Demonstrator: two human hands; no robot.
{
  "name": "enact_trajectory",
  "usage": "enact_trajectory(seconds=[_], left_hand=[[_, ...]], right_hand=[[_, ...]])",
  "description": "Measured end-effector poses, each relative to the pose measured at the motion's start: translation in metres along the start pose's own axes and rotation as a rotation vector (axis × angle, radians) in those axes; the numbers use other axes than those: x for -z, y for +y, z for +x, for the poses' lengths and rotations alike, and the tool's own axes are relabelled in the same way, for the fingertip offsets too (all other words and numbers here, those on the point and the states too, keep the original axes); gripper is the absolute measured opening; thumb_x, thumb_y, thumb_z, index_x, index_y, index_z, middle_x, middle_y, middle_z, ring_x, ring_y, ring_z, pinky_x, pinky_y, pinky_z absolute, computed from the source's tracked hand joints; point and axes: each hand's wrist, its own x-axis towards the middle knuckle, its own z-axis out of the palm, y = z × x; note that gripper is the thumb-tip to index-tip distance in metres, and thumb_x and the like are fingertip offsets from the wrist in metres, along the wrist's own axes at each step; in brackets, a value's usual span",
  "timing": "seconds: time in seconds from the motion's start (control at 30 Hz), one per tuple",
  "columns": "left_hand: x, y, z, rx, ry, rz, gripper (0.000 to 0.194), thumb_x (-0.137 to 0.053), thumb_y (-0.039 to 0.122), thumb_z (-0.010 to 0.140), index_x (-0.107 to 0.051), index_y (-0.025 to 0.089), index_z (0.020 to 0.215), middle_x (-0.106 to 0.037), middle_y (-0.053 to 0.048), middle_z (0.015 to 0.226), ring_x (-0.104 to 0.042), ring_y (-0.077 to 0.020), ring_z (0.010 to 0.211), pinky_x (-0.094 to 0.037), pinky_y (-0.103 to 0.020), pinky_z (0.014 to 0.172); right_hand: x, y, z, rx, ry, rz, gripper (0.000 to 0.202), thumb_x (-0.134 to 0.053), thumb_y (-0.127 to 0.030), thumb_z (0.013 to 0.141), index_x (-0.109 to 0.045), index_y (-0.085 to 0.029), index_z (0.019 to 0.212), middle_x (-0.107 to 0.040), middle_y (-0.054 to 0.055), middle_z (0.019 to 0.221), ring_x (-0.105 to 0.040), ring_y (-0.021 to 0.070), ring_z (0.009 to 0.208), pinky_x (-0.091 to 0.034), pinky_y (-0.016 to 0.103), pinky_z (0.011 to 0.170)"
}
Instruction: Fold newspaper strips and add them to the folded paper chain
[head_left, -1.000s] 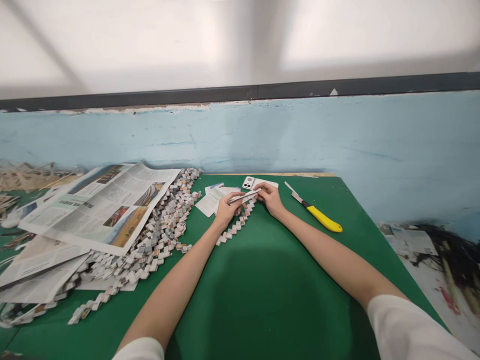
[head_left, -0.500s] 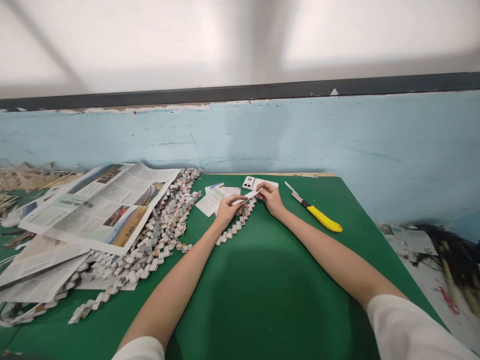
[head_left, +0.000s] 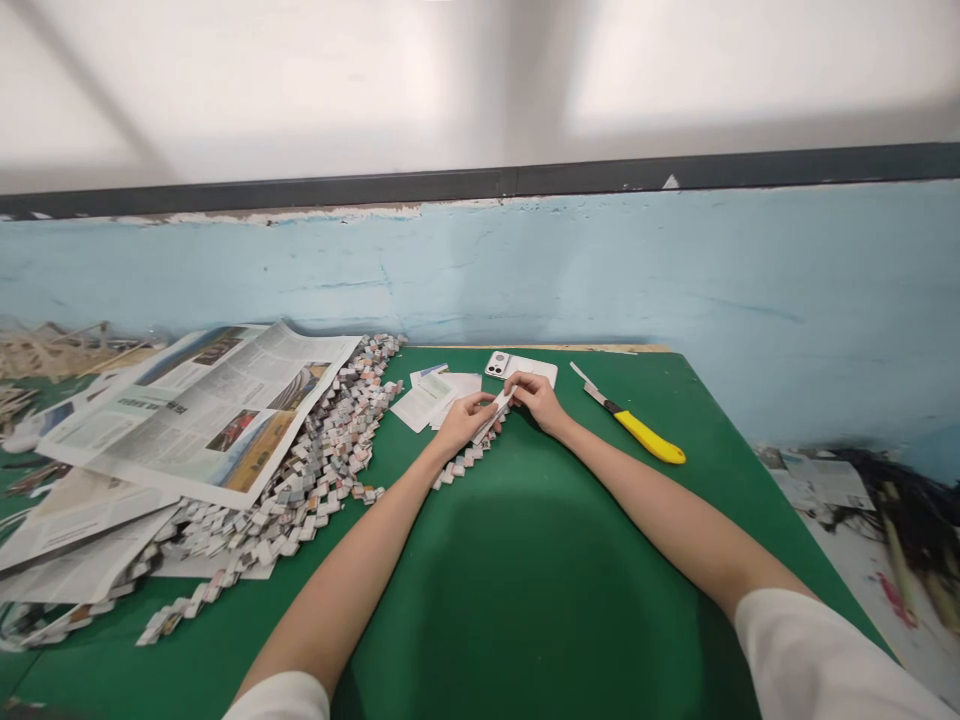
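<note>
A narrow white folded paper strip (head_left: pixel 491 416) is pinched between my two hands above the green table. My left hand (head_left: pixel 463 424) grips its lower side with thumb and fingers. At its upper end the fingers of my right hand (head_left: pixel 534 397) are closed on it. A zigzag chain of folded paper (head_left: pixel 459 467) lies just below, partly hidden by my left hand. Small paper rectangles (head_left: pixel 420 402) are spread behind my left hand. The white phone (head_left: pixel 540 370) rests behind my right hand.
A knife with a yellow handle (head_left: pixel 651 438) lies on the green table (head_left: pixel 540 600) at right. Newspaper sheets (head_left: pixel 202 410) cover part of a large heap of folded paper chains (head_left: pixel 300 500) at left. A blue wall (head_left: pixel 600 270) stands behind the table.
The paper strip has turned to a steeper slant and looks narrower. My right hand has shifted slightly left and down, closer to my left hand.
</note>
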Motion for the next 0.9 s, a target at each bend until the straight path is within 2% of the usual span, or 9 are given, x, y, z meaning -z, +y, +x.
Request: enact_trajectory(seconds=[0.1,0.2,0.27,0.4,0.5,0.63,0.9], left_hand=[[-0.0002,0.0005,-0.0005,-0.013,-0.003,0.037,0.051,-0.071,0.057,0.084,-0.067,0.013,0.111,-0.072,-0.004,0.067,-0.061,-0.0146,0.053,-0.046,-0.024,0.052],[0.0002,-0.0003,0.0002,-0.012,0.017,0.002,0.053,-0.073,0.058,0.082,-0.066,0.014,0.110,-0.071,-0.003,0.065,-0.061,-0.0144,0.051,-0.045,-0.024,0.051],[0.0004,-0.0017,0.0013,-0.002,0.037,-0.037,0.054,-0.075,0.059,0.081,-0.065,0.014,0.109,-0.070,-0.003,0.065,-0.060,-0.0142,0.050,-0.044,-0.024,0.050],[0.0008,-0.0040,0.0033,-0.018,0.086,-0.066,0.053,-0.076,0.061,0.079,-0.063,0.015,0.104,-0.069,-0.002,0.062,-0.060,-0.0137,0.048,-0.041,-0.023,0.048],[0.0004,-0.0026,0.0033,-0.030,0.098,-0.061,0.052,-0.075,0.061,0.079,-0.062,0.016,0.100,-0.068,-0.002,0.062,-0.060,-0.0133,0.049,-0.040,-0.022,0.049],[-0.0008,0.0012,0.0020,-0.027,0.094,-0.051,0.051,-0.076,0.062,0.078,-0.060,0.016,0.095,-0.068,-0.001,0.060,-0.058,-0.0124,0.048,-0.040,-0.023,0.050],[-0.0009,0.0022,0.0018,-0.022,0.083,-0.045,0.051,-0.076,0.064,0.077,-0.057,0.017,0.086,-0.068,-0.002,0.059,-0.059,-0.0126,0.049,-0.041,-0.023,0.051]], right_hand=[[-0.0019,-0.0021,0.0003,-0.006,0.005,0.016,0.017,-0.066,-0.035,0.085,-0.070,-0.019,0.088,-0.062,0.000,0.067,-0.053,0.0144,0.059,-0.043,0.028,0.059],[-0.0039,-0.0025,0.0011,-0.032,0.021,0.041,0.032,-0.070,-0.043,0.086,-0.069,-0.021,0.109,-0.063,0.000,0.072,-0.055,0.0149,0.061,-0.044,0.028,0.060],[-0.0048,-0.0022,0.0022,-0.051,0.036,0.035,0.040,-0.072,-0.050,0.085,-0.068,-0.021,0.113,-0.062,-0.001,0.069,-0.053,0.0150,0.059,-0.044,0.028,0.059],[-0.0053,-0.0020,0.0041,-0.047,0.044,-0.019,0.045,-0.063,-0.065,0.089,-0.068,-0.020,0.084,-0.062,0.001,0.064,-0.048,0.0149,0.055,-0.043,0.030,0.059],[-0.0056,-0.0026,0.0037,-0.033,0.024,-0.069,0.052,-0.059,-0.068,0.092,-0.063,-0.020,0.070,-0.062,0.002,0.064,-0.048,0.0150,0.057,-0.043,0.031,0.061],[-0.0066,-0.0019,0.0016,-0.041,0.027,-0.157,0.046,-0.071,-0.061,0.086,-0.063,-0.020,0.068,-0.060,-0.001,0.059,-0.048,0.0144,0.055,-0.038,0.029,0.056],[-0.0074,-0.0055,-0.0003,-0.038,0.010,-0.223,0.049,-0.067,-0.060,0.089,-0.064,-0.019,0.063,-0.061,0.000,0.057,-0.050,0.0145,0.055,-0.039,0.029,0.058]])
